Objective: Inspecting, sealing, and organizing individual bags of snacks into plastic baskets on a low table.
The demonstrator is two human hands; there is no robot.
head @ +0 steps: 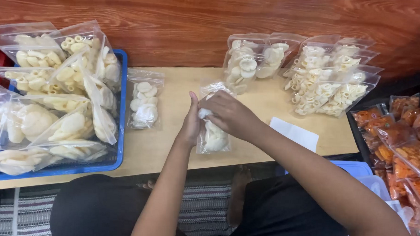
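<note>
- Reddish wood panelling backs a low pale table (171, 149) at which one person sits.
- One clear bag of white crackers (212, 132) stands in the middle of the table, held in both hands; its long axis runs away from the person, mouth pointing to the far side.
- One similar flat bag (145, 99) lies just left of it, lengthwise the same way.
- One blue tray (120, 143) at the left holds a heap of filled bags, too overlapped to count.
- Left hand (190, 124) stands on edge, thumb up, gripping the bag's left side.
- Right hand (228, 115) arches over the bag's top, fingers curled and pinching it; forearm slants in from the lower right.
- One white paper (295, 133) lies right of the hands.
</note>
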